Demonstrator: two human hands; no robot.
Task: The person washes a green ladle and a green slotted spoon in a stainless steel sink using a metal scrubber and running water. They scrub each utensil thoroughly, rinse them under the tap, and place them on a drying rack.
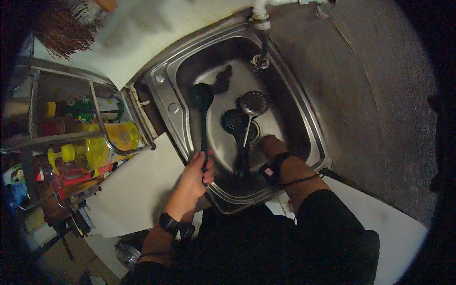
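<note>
My left hand [197,172] is closed round the handle of a black ladle [203,97], whose rounded head reaches over the left part of the steel sink [280,85]. Low inside the sink, my right hand [272,146] is near the drain [254,133]; its fingers are too dim and foreshortened to make out. To its left lie a metal skimmer [254,103] with a thin handle and a black perforated skimmer [234,121]. The black skimmer's dark handle runs toward the sink's near wall. Beyond the ladle's head rests a dark, rough-looking clump [222,78].
A white pipe with a tap [261,21] hangs over the sink's far edge. At left, a metal rack [97,109] holds several bottles, including a yellow one [124,137]. A brown-bristled brush [64,33] hangs at the upper left. A grey wall [380,95] borders the right side.
</note>
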